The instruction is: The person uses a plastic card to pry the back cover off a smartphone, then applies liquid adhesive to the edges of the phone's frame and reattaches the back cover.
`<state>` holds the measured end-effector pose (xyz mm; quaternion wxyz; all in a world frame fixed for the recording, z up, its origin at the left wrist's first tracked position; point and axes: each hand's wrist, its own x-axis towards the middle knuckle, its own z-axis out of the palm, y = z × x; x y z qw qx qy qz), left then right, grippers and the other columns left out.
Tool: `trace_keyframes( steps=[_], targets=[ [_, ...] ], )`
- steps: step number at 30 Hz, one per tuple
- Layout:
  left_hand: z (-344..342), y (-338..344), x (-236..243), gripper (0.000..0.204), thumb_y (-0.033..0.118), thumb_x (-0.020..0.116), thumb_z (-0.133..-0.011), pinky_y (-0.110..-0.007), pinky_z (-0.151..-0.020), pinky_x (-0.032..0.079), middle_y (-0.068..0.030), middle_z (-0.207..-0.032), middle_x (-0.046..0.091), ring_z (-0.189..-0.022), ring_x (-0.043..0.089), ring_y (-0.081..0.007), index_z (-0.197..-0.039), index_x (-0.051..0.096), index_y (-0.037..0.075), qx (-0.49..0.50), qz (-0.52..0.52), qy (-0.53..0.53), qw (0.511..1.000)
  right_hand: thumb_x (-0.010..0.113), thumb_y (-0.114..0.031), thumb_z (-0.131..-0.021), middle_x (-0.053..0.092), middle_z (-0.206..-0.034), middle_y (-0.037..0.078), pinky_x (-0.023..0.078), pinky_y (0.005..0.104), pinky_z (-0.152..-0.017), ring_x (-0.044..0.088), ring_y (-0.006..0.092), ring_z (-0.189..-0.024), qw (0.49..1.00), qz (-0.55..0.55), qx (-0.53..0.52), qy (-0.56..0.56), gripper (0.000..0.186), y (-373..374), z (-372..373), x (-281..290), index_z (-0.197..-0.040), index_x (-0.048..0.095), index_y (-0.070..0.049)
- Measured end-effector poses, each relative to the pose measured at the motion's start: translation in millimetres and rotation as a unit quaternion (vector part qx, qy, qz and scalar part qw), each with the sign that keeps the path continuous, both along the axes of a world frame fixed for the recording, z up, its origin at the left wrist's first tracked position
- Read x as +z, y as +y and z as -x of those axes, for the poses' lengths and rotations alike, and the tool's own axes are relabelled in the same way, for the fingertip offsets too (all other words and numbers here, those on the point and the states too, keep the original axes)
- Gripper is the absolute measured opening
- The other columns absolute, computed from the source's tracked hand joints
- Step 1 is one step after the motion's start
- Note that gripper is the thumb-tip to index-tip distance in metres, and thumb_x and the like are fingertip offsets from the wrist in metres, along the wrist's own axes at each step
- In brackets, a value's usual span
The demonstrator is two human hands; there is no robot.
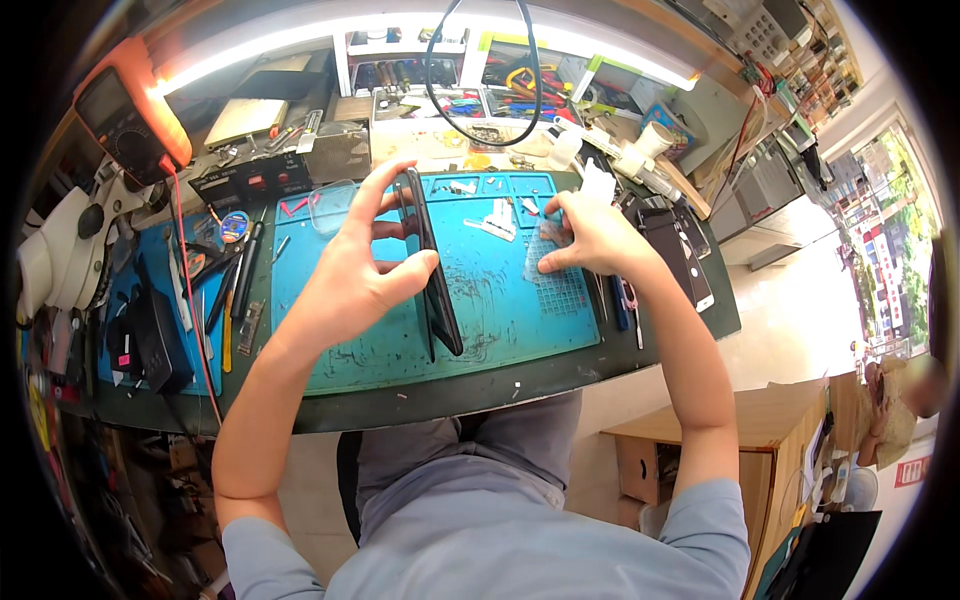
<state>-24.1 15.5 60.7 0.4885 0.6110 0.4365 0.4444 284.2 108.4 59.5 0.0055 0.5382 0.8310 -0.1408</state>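
Observation:
My left hand (355, 265) grips a dark phone (436, 270) that stands on edge over the blue work mat (350, 350), thumb on the near side and fingers at its top. A thin dark layer shows along the phone's left side; whether it is loose cannot be told. Over the mat's right part, my right hand (597, 235) has its fingers curled, thumb and index around a clear plastic piece (532, 262). Part of that piece is hidden by the fingers. White strips (496, 220) lie on the mat between my hands.
Left of the mat lie pens and tools (240, 275), a black box (158, 335) and an orange multimeter (135, 110). A white-edged phone (680, 255) lies on the right. A black cable loop (484, 140) hangs above the far edge. Another person (900, 405) is at far right.

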Motion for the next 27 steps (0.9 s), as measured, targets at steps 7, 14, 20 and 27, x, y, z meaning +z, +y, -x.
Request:
trace_keyframes(
  steps=[7, 14, 20, 27],
  targets=[
    [-1.0, -2.7, -1.1, 0.086, 0.015, 0.073, -0.088, -0.036, -0.084, 0.060, -0.0195, -0.145, 0.049, -0.125, 0.057, -0.0280, -0.161, 0.029, 0.018, 0.038, -0.016, 0.028, 0.999, 0.087, -0.031, -0.079, 0.067, -0.115, 0.015, 0.049, 0.0428, -0.097, 0.062, 0.0330, -0.113, 0.995, -0.040, 0.018, 0.087, 0.052, -2.8, 3.9, 10.2, -0.119, 0.065, -0.008],
    [-0.2, -2.5, -3.3, 0.087, 0.016, 0.073, -0.087, -0.036, -0.081, 0.058, -0.0189, -0.143, 0.051, -0.120, 0.059, -0.0279, -0.161, 0.027, 0.018, 0.050, -0.015, 0.034, 0.998, 0.095, -0.043, -0.064, 0.064, -0.119, 0.014, 0.048, 0.0432, -0.098, 0.061, 0.0330, -0.117, 0.996, -0.027, 0.011, -0.086, 0.081, -7.5, 7.9, 4.5, -0.128, 0.061, -0.008],
    [-3.5, -3.0, 0.7, 0.087, 0.013, 0.070, -0.089, -0.036, -0.086, 0.057, -0.0219, -0.150, 0.046, -0.122, 0.057, -0.0248, -0.163, 0.025, 0.018, 0.044, -0.012, 0.044, 0.998, 0.094, -0.039, -0.066, 0.066, -0.107, 0.011, 0.048, 0.0431, -0.096, 0.061, 0.0331, -0.106, 0.995, -0.059, 0.065, -0.050, 0.069, 1.6, -0.3, -3.2, -0.118, 0.061, -0.009],
    [-7.8, -8.8, 2.0, 0.087, 0.011, 0.071, -0.086, -0.031, -0.078, 0.059, -0.0188, -0.147, 0.049, -0.118, 0.058, -0.0223, -0.161, 0.028, 0.015, 0.058, -0.044, 0.047, 0.996, 0.083, -0.018, -0.082, 0.064, -0.091, 0.005, 0.051, 0.0346, -0.083, 0.062, 0.0211, -0.090, 0.992, 0.007, 0.045, 0.119, 0.033, -1.6, 16.3, 18.1, -0.105, 0.063, -0.005]
  ],
)
